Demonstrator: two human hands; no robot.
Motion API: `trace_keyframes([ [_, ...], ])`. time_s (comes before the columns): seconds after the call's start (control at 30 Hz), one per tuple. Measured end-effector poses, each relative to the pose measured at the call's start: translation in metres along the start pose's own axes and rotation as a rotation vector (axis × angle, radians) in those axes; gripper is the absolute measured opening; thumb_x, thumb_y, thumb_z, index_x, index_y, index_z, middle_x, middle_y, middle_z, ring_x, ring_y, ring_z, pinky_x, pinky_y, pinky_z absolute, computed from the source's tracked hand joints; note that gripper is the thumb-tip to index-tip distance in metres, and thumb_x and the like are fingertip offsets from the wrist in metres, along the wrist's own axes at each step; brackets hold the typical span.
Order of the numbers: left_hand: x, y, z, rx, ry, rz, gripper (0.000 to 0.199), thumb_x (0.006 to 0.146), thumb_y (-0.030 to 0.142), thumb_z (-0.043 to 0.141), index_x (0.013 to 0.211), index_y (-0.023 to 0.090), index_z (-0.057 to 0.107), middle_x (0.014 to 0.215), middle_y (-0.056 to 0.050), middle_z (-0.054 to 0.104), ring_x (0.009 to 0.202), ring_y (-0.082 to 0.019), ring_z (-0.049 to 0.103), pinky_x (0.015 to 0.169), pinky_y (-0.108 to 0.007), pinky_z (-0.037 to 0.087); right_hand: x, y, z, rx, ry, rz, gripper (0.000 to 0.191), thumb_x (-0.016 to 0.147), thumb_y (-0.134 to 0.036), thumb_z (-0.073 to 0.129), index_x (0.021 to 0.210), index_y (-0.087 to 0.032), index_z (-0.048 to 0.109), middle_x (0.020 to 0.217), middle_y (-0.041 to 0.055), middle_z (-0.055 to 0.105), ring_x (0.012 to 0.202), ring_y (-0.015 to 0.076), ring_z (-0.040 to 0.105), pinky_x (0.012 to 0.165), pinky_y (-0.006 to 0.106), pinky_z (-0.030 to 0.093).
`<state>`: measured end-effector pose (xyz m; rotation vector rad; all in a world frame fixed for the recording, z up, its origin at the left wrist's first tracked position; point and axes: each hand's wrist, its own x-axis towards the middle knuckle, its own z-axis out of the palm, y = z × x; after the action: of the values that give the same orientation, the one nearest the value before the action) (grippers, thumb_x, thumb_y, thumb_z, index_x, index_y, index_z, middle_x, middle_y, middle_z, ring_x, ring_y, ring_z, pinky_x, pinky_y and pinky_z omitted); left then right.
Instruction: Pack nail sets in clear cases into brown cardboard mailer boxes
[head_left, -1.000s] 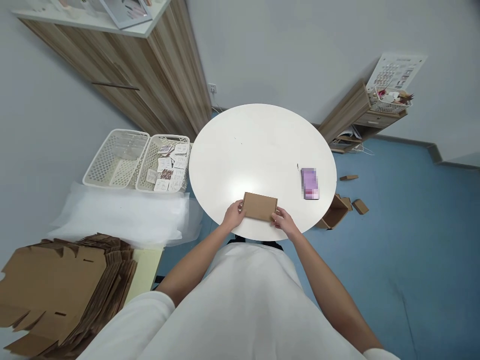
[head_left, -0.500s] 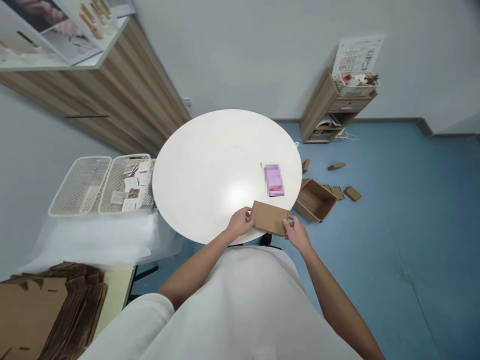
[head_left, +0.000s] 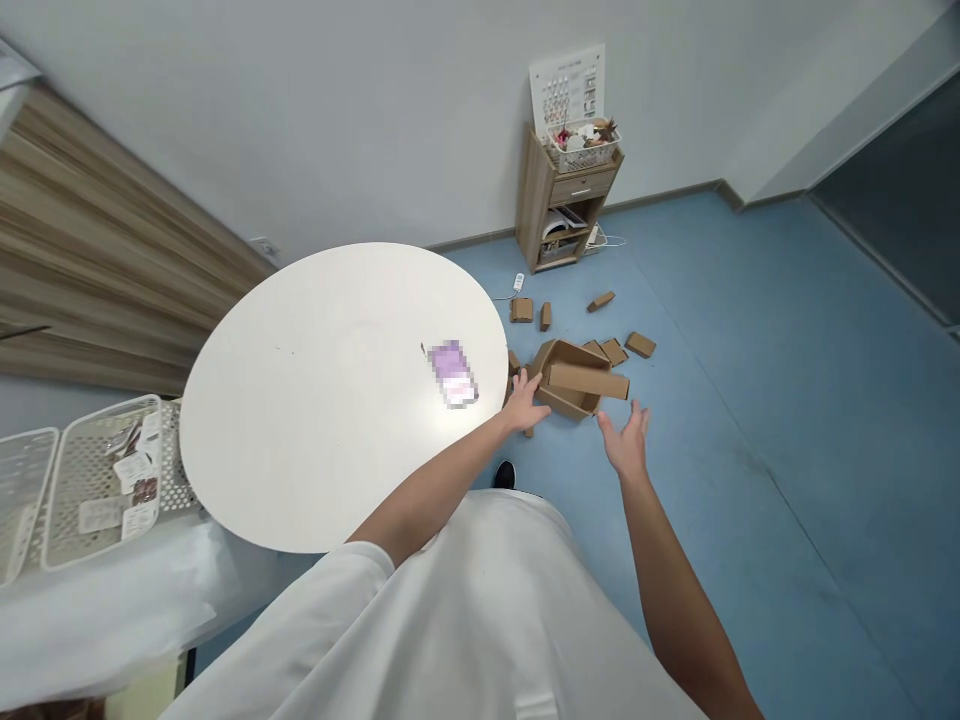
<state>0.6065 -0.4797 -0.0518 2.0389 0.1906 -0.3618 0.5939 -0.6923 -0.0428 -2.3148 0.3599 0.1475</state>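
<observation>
A small closed cardboard box (head_left: 589, 380) shows edge-on above the large open carton (head_left: 556, 352), which stands on the floor right of the round table. Whether the small box touches the carton I cannot tell. My left hand (head_left: 525, 402) is just left of it, fingers spread, holding nothing. On the other side, my right hand (head_left: 626, 440) is also open, below the box's right end and apart from it. A blurred purple item (head_left: 453, 374) lies on the white table (head_left: 337, 330).
Several small cardboard boxes (head_left: 640, 344) lie on the blue floor around the carton. A wooden cabinet (head_left: 531, 205) stands by the wall. White baskets (head_left: 75, 500) with packets are at the left. A black shoe (head_left: 505, 474) shows below the table's edge.
The view has turned right. Both hands have moved from the table's edge to over the floor by the carton and have let go of the small box, now above the carton.
</observation>
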Motion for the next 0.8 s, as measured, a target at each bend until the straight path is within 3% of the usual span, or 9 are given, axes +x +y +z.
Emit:
trace_keyframes([
  [0.1,0.001,0.000,0.004,0.005,0.003,-0.005,0.079,0.063,0.024,0.061,0.134,0.017,0.026,0.145,-0.012,0.008,0.132,-0.033,0.007,0.100,-0.045,0.027,-0.006,0.010,0.002,0.000,0.061,0.018,0.088,0.070,-0.059,0.047,0.137,-0.016,0.011,0.145,0.0152,0.003,0.132,0.0312,0.011,0.100,0.042,0.025],
  [0.2,-0.015,-0.013,-0.003,0.014,-0.028,0.027,0.071,0.065,0.020,0.059,0.131,0.015,0.032,0.141,-0.013,0.026,0.129,-0.028,0.025,0.101,-0.040,0.030,-0.017,0.012,0.015,0.032,0.021,-0.004,0.079,0.073,-0.054,0.045,0.136,-0.018,0.016,0.144,0.0140,0.013,0.130,0.0289,0.019,0.099,0.041,0.028],
  [0.27,-0.031,-0.024,-0.014,0.005,-0.027,0.021,0.058,0.070,0.022,0.054,0.126,0.016,0.039,0.128,-0.012,0.045,0.116,-0.024,0.045,0.095,-0.036,0.037,-0.024,0.003,0.029,0.109,-0.105,-0.058,0.073,0.074,-0.050,0.045,0.135,-0.018,0.021,0.137,0.0150,0.030,0.120,0.0267,0.038,0.091,0.039,0.037],
  [0.33,-0.049,-0.034,-0.031,-0.016,0.017,-0.006,0.048,0.074,0.026,0.050,0.121,0.016,0.044,0.115,-0.009,0.056,0.098,-0.020,0.057,0.085,-0.033,0.044,-0.030,-0.013,0.044,0.196,-0.289,-0.134,0.064,0.075,-0.047,0.046,0.130,-0.017,0.032,0.123,0.0151,0.048,0.099,0.0228,0.055,0.082,0.037,0.044],
  [0.43,-0.079,-0.048,-0.062,-0.036,0.153,-0.043,0.042,0.076,0.029,0.049,0.116,0.017,0.049,0.104,-0.007,0.060,0.080,-0.015,0.061,0.076,-0.030,0.047,-0.040,-0.048,0.070,0.245,-0.500,-0.266,0.052,0.074,-0.045,0.048,0.117,-0.016,0.048,0.101,0.0125,0.061,0.079,0.0192,0.059,0.074,0.035,0.047],
  [0.6,-0.138,-0.075,-0.111,-0.075,0.401,-0.134,0.038,0.076,0.031,0.050,0.112,0.018,0.051,0.101,-0.005,0.060,0.079,-0.014,0.060,0.072,-0.028,0.047,-0.068,-0.106,0.114,0.218,-0.714,-0.436,0.044,0.074,-0.046,0.048,0.106,-0.016,0.055,0.093,0.0105,0.063,0.075,0.0189,0.058,0.066,0.032,0.048],
  [0.8,-0.216,-0.125,-0.149,-0.166,0.639,-0.256,0.035,0.076,0.032,0.050,0.108,0.019,0.054,0.099,-0.005,0.061,0.078,-0.014,0.060,0.071,-0.028,0.047,-0.129,-0.158,0.168,0.146,-0.905,-0.562,0.041,0.075,-0.048,0.047,0.103,-0.019,0.056,0.092,0.0091,0.064,0.077,0.0191,0.058,0.063,0.031,0.047],
])
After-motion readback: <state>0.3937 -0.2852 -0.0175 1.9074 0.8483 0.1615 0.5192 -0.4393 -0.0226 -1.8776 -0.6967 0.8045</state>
